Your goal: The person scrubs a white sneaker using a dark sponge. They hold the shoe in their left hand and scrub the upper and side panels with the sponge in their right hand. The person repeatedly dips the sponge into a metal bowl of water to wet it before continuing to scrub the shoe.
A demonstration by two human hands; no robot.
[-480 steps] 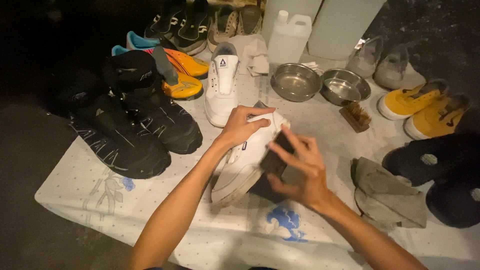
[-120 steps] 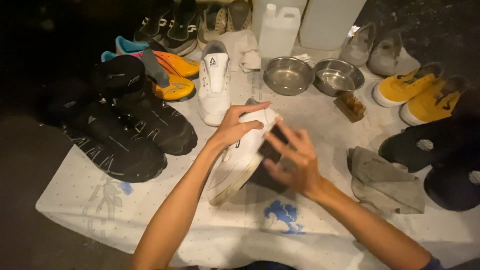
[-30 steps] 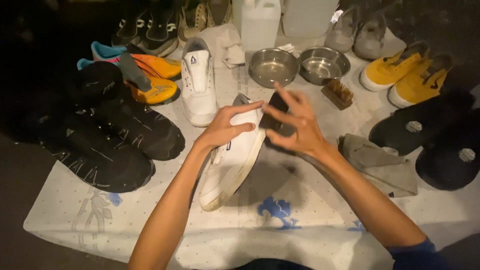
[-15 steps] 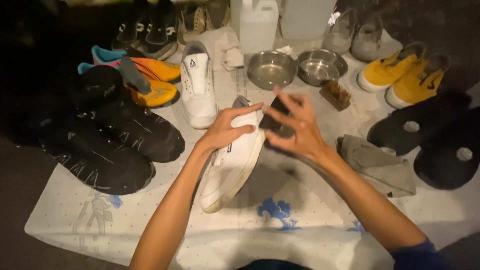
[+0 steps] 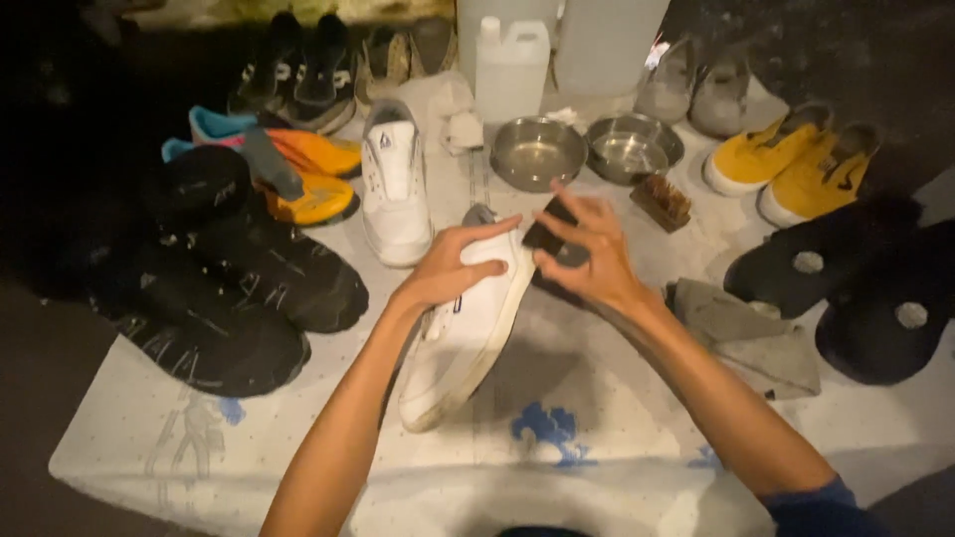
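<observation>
Left hand (image 5: 453,270) clamps white sneaker (image 5: 468,333) at heel end, toe slanting down toward the person. Just right of that grip, right hand (image 5: 587,261) pinches dark sponge block (image 5: 550,239) against the heel. Folded grey cloth (image 5: 751,333) further right.

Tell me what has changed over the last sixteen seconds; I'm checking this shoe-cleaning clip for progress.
Little changed. The left hand still grips the white shoe, whose free end has tipped a bit further down. The right hand still presses the dark pad to the shoe, now nearer its upper end than before. The two metal bowls, brush, grey cloth and the other shoes lie where they were; only the camera shifted.
</observation>
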